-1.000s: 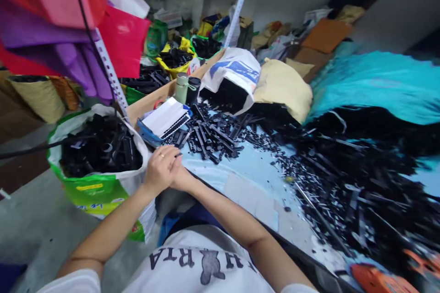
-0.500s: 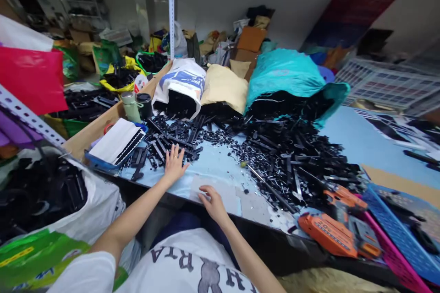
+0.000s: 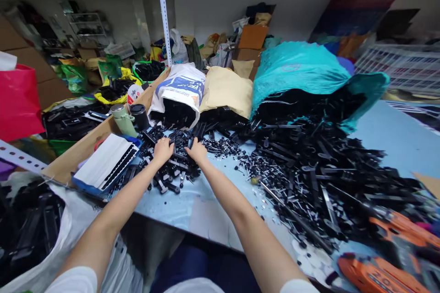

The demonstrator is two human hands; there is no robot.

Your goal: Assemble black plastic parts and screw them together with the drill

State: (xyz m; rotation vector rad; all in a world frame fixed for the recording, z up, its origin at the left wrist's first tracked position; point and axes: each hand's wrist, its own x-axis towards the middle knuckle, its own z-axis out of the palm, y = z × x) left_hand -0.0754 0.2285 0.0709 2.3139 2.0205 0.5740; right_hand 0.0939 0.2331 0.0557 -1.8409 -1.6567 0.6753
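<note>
Table [image 3: 168, 208], blue-topped. White sack [image 3: 184, 75] far left; black parts [image 3: 178, 165] heaped on its near side. Right hand [image 3: 197, 152] now joins left hand [image 3: 162, 151] at heap; two-handed handling likely begun. Both curled; can't tell whether holding.

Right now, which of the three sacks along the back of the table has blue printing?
The white sack at the left end, beside the dark cup. The tan sack looks plain; the turquoise sack shows a faint reddish mark.
</note>
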